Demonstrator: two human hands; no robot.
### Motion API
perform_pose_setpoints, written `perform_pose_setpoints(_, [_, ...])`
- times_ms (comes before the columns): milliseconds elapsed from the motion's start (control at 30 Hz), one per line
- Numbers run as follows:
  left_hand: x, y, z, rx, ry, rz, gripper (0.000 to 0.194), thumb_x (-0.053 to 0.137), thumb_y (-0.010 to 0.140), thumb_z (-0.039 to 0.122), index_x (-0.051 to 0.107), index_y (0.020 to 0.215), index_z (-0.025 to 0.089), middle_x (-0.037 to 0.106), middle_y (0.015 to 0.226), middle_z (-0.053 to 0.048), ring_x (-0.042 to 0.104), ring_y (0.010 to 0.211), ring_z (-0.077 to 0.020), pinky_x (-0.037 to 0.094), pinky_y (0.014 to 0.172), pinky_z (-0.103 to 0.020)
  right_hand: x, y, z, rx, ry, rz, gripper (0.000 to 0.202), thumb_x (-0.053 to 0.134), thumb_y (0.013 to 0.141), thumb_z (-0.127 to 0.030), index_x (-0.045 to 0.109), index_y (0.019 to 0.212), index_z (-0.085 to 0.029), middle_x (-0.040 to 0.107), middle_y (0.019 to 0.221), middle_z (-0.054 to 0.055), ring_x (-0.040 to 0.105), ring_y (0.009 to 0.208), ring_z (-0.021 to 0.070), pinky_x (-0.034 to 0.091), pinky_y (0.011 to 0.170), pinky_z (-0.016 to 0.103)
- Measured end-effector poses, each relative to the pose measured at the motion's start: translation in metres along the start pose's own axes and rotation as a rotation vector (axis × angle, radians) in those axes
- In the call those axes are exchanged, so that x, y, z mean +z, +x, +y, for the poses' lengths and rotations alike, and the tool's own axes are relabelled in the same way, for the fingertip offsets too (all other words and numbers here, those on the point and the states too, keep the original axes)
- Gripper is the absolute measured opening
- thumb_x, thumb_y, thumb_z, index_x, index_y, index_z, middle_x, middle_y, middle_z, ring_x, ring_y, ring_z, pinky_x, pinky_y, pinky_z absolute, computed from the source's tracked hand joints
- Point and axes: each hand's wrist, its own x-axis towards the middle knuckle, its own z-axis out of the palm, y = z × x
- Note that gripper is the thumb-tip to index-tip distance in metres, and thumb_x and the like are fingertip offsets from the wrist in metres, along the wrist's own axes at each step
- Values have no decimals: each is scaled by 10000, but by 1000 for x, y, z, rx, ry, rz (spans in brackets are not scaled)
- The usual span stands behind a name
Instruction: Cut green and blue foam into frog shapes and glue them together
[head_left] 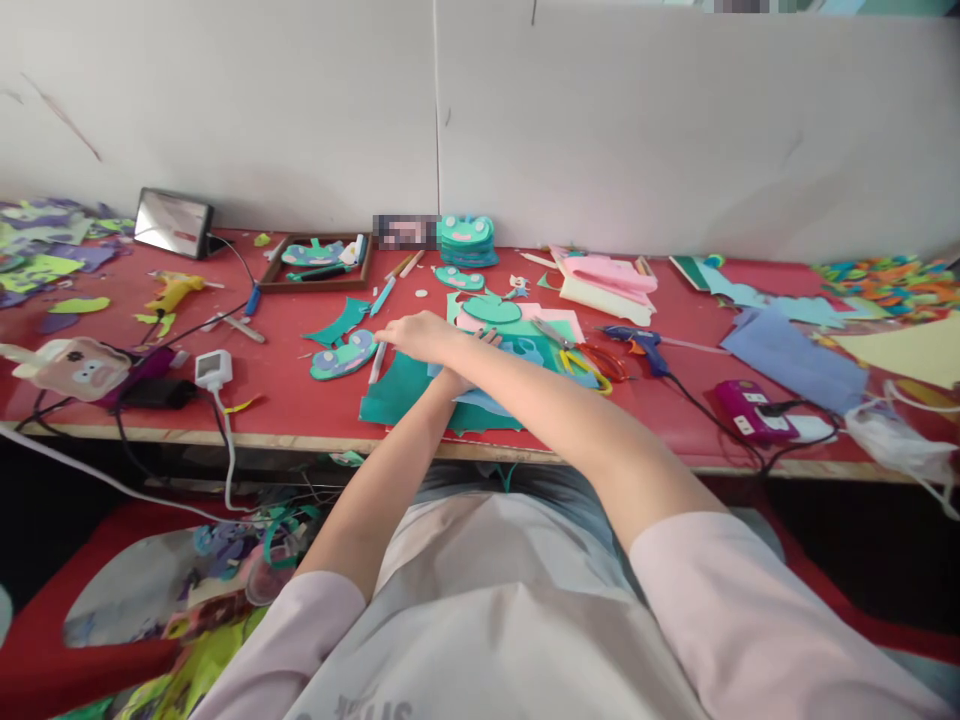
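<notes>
My arms are crossed over the craft sheets. My right hand reaches to the left, its fingers closed at the upper end of a white pen. Just beside those fingertips lies a teal frog-face cutout with lilac eyes. Partly hidden under my right forearm, my left hand lies with fingers stretched out on blue and green pieces. Below it spreads a dark teal sheet. A green rounded piece and scissors with yellow handles are just beyond my forearm.
A blue glue gun and a purple power strip with cables are on the right. On the left are a yellow glue gun, a small white device and a brown tray. Stacked teal faces stand by the wall.
</notes>
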Motion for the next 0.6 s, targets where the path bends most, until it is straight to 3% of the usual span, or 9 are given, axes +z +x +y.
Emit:
perform_pose_setpoints(133, [2, 8, -3, -30, 32, -29, 576, 245, 946, 454, 262, 1460, 196, 189, 1564, -23, 114, 1453, -236, 50, 1173, -500, 6, 17, -20, -120, -183, -57, 379, 352, 893, -12, 546, 1170, -183, 678, 1014, 87, 635, 891, 192, 445, 643, 280])
perform_pose_setpoints(433, [-4, 15, 8, -123, 78, -109, 584, 245, 915, 483, 282, 1455, 265, 194, 1564, 1, 139, 1449, -235, 101, 1164, -508, 30, 22, -27, -185, -225, -63, 310, 337, 916, -60, 547, 1125, -151, 679, 1009, 120, 650, 928, 235, 499, 682, 351])
perform_pose_setpoints(533, [-4, 12, 7, -112, 82, -79, 583, 251, 918, 474, 288, 1454, 249, 210, 1560, -6, 142, 1449, -230, 91, 1168, -498, 27, 14, -19, -150, -153, 20, 331, 326, 901, -38, 537, 1124, -161, 672, 1014, 107, 627, 946, 221, 483, 685, 325])
perform_pose_setpoints(600, [-4, 11, 8, -84, 77, -64, 579, 276, 920, 445, 293, 1453, 219, 219, 1557, -22, 145, 1448, -222, 82, 1175, -473, 25, 1, -10, -34, -44, 147, 315, 324, 913, -81, 516, 1148, -168, 657, 1045, 111, 606, 976, 209, 469, 688, 301])
